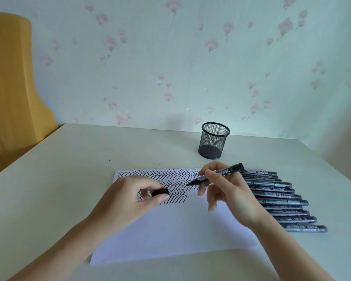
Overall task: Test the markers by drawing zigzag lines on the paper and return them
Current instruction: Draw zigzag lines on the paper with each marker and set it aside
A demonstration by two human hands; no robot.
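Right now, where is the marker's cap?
In the head view, the black cap is pinched in the left hand, over the zigzag-covered paper, left of the uncapped marker.

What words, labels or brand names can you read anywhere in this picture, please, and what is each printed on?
None can be read.
Held marker in the right hand: white label print, too blurred to read.
Row of markers on the table: label print and an oval logo, too small and blurred.
Paper: only zigzag lines, no text.
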